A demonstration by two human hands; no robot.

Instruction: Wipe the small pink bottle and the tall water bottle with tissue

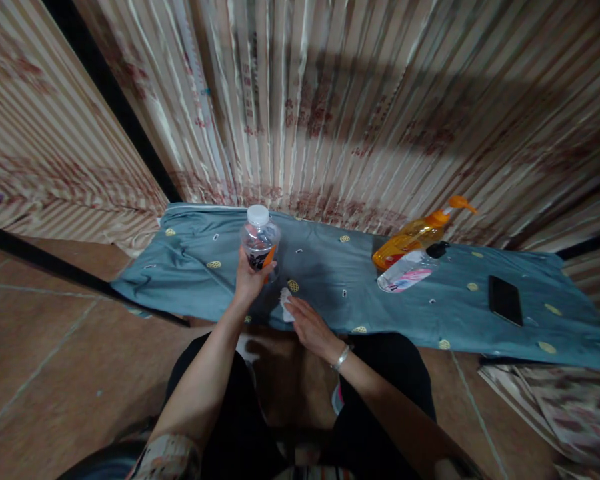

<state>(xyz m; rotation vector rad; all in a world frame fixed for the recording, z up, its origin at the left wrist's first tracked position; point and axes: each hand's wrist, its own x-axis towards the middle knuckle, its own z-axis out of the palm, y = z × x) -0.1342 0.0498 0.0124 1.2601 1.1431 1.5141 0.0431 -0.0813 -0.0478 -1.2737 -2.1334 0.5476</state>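
Observation:
Wrapped round the lower part of a clear plastic bottle (261,237) is my left hand (251,277). The bottle stands upright, with a white cap and a black and orange label. My right hand (312,327), with a silver bracelet at the wrist, pinches a crumpled white tissue (285,307) near the front edge of the cloth-covered table. The tissue is a short way to the right of and nearer to me than the bottle, apart from it.
On the blue-green cloth (320,267), to the right, are an orange pump bottle (413,237), a clear bottle with a black top (409,270) and a dark phone (505,300). A pleated patterned curtain (330,100) hangs behind. Dark frame poles (115,100) stand at the left.

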